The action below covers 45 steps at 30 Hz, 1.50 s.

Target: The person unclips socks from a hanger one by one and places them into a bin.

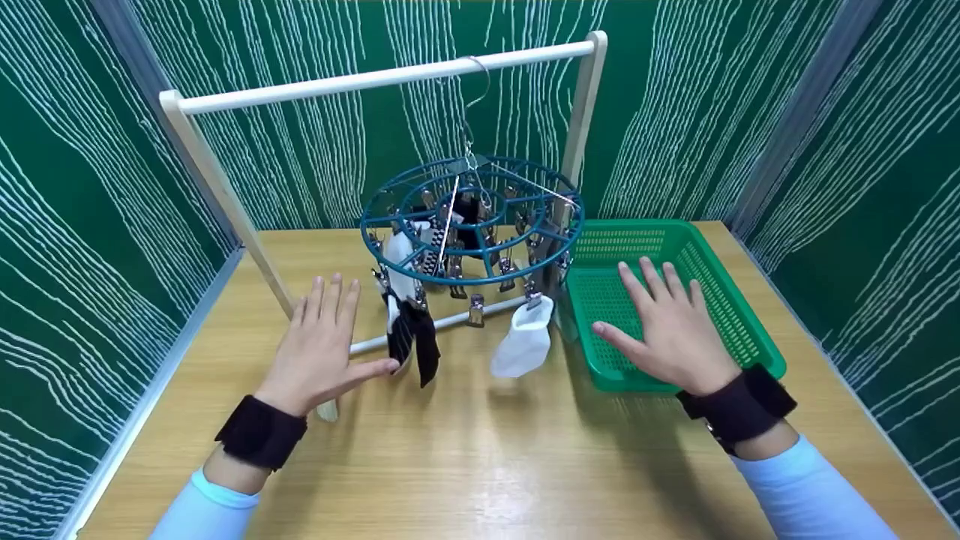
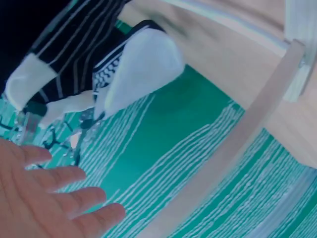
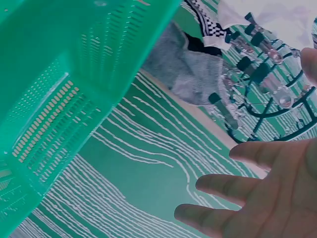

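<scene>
A round teal clip hanger (image 1: 474, 281) hangs by its hook from a wooden rack, with several socks clipped beneath it. At its left front hangs a black striped sock (image 1: 424, 349); my left hand (image 1: 315, 360) is beside it, fingers straight, thumb tip overlapping it in the head view. A white sock (image 1: 523, 346) hangs at the front right. Farther back are a checkered sock (image 1: 430, 259) and a grey sock (image 3: 190, 74). My right hand (image 1: 679, 337), palm down with fingers spread, hovers over the green basket (image 1: 739, 304) and holds nothing. Nothing is in my left hand either.
The rack's white top bar (image 1: 375, 79) spans the back, held by a left wooden post (image 1: 225, 195) and a right post (image 1: 583, 112). A white lower bar (image 1: 450, 319) runs behind the socks. Green walls with white streaks (image 1: 675, 97) enclose the wooden table (image 1: 480, 465).
</scene>
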Motion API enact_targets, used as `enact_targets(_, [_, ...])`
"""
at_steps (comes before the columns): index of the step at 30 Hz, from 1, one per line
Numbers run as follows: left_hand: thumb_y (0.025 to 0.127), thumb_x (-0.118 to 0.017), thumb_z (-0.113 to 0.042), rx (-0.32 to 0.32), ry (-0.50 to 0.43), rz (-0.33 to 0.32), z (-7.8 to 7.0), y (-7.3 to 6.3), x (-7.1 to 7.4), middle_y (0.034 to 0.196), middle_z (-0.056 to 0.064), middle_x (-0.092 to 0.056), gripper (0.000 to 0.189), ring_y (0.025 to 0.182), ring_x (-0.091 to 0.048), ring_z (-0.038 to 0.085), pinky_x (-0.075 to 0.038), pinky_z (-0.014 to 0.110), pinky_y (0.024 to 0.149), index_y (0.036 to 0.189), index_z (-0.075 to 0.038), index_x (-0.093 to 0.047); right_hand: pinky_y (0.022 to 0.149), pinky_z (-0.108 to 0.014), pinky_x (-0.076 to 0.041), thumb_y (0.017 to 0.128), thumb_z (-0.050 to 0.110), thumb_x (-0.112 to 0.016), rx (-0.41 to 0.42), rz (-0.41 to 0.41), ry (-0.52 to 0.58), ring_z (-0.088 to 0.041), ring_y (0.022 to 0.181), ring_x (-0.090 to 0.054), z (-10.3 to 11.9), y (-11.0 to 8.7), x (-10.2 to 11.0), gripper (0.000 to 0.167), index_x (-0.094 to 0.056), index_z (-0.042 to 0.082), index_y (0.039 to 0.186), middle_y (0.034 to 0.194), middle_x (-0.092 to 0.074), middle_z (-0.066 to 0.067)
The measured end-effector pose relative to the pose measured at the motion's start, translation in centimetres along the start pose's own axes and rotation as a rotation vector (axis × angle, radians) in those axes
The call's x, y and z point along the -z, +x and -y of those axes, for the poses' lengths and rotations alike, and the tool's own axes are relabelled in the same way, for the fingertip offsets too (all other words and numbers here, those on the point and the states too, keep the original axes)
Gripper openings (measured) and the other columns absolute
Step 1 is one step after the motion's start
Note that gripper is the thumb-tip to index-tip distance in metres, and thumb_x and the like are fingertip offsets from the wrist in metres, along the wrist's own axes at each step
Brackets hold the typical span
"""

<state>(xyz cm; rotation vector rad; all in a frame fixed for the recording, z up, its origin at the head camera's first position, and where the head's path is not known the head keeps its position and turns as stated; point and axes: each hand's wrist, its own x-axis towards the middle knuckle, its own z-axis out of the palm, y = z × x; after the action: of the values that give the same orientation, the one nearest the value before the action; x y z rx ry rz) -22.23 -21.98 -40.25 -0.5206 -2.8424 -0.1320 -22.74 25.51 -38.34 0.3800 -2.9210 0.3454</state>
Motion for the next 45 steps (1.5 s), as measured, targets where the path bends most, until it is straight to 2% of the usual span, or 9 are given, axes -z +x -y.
enact_targets(4, [0.089,-0.062,-0.086,0.005,0.014,-0.034,-0.6,0.0,0.8,0.177,0.032,-0.020,0.127,0.165,-0.020,0.052,-0.025,0.066,0.132,0.170,0.004,-0.022,0.124,-0.084,-0.015,0.103,0.070,-0.058,0.009,-0.012,0.005,-0.061,0.162,-0.018,0.6,0.0,0.5,0.098,-0.027,0.008,0.172,0.177,-0.023,-0.031])
enact_targets(7, [0.090,-0.059,-0.087,-0.001,-0.001,-0.094,-1.2,-0.1,1.4,0.176,0.033,-0.022,0.127,0.164,-0.022,0.051,-0.027,0.066,0.131,0.169,0.006,-0.024,0.123,-0.083,-0.018,0.103,0.065,-0.063,0.033,-0.048,0.015,-0.060,0.161,-0.022,1.1,0.1,0.7,0.096,-0.030,0.007,0.171,0.175,-0.026,-0.032])
enact_targets(13, [0.098,-0.034,-0.090,-0.049,-0.073,-0.331,-2.7,0.2,2.4,0.169,0.038,-0.034,0.120,0.160,-0.031,0.054,-0.030,0.065,0.131,0.163,0.011,-0.035,0.124,-0.078,-0.028,0.102,0.047,-0.074,0.112,-0.203,0.078,-0.058,0.157,-0.033,1.9,0.4,1.3,0.085,-0.041,0.002,0.166,0.170,-0.038,-0.032])
enact_targets(17, [0.108,-0.036,-0.076,-0.125,-0.092,-0.496,-3.8,1.1,3.1,0.162,0.039,-0.045,0.099,0.155,-0.039,0.056,-0.035,0.066,0.127,0.156,0.010,-0.046,0.123,-0.075,-0.033,0.101,0.037,-0.079,0.165,-0.296,0.123,-0.056,0.154,-0.041,2.4,1.0,1.7,0.078,-0.047,0.001,0.162,0.166,-0.045,-0.031])
enact_targets(21, [0.112,-0.045,-0.062,-0.233,-0.074,-0.598,-4.8,2.0,3.8,0.154,0.038,-0.053,0.082,0.149,-0.048,0.055,-0.042,0.065,0.123,0.151,0.010,-0.052,0.121,-0.074,-0.039,0.099,0.029,-0.082,0.216,-0.353,0.138,-0.054,0.151,-0.046,3.0,1.8,2.2,0.072,-0.053,0.001,0.159,0.164,-0.049,-0.030])
enact_targets(26, [0.102,-0.074,-0.040,-0.339,-0.030,-0.657,-6.2,3.1,4.7,0.143,0.034,-0.065,0.064,0.138,-0.061,0.050,-0.049,0.062,0.117,0.143,0.008,-0.063,0.117,-0.070,-0.046,0.098,0.020,-0.084,0.300,-0.416,0.139,-0.050,0.147,-0.053,3.6,3.0,2.7,0.063,-0.059,0.001,0.153,0.159,-0.056,-0.028])
enact_targets(30, [0.093,-0.086,-0.032,-0.397,-0.017,-0.706,-7.2,3.8,4.9,0.132,0.029,-0.073,0.054,0.128,-0.069,0.044,-0.054,0.059,0.113,0.129,0.006,-0.073,0.114,-0.065,-0.052,0.096,0.012,-0.084,0.385,-0.472,0.126,-0.049,0.141,-0.060,4.1,3.9,3.0,0.054,-0.066,0.000,0.146,0.151,-0.062,-0.029])
enact_targets(36, [0.088,-0.091,-0.021,-0.513,0.022,-0.793,-8.6,4.6,5.0,0.114,0.022,-0.080,0.036,0.111,-0.077,0.037,-0.063,0.050,0.102,0.112,0.003,-0.080,0.108,-0.060,-0.057,0.093,0.002,-0.084,0.517,-0.530,0.079,-0.048,0.129,-0.069,4.7,5.0,3.4,0.038,-0.076,-0.002,0.131,0.136,-0.072,-0.029])
enact_targets(45, [0.093,-0.085,-0.009,-0.574,0.176,-0.819,-9.0,5.2,4.8,0.105,0.016,-0.083,0.018,0.099,-0.080,0.031,-0.066,0.040,0.091,0.107,0.002,-0.082,0.097,-0.054,-0.064,0.094,0.000,-0.082,0.614,-0.576,0.059,-0.042,0.111,-0.076,5.2,5.8,3.1,0.023,-0.082,-0.003,0.117,0.114,-0.081,-0.023])
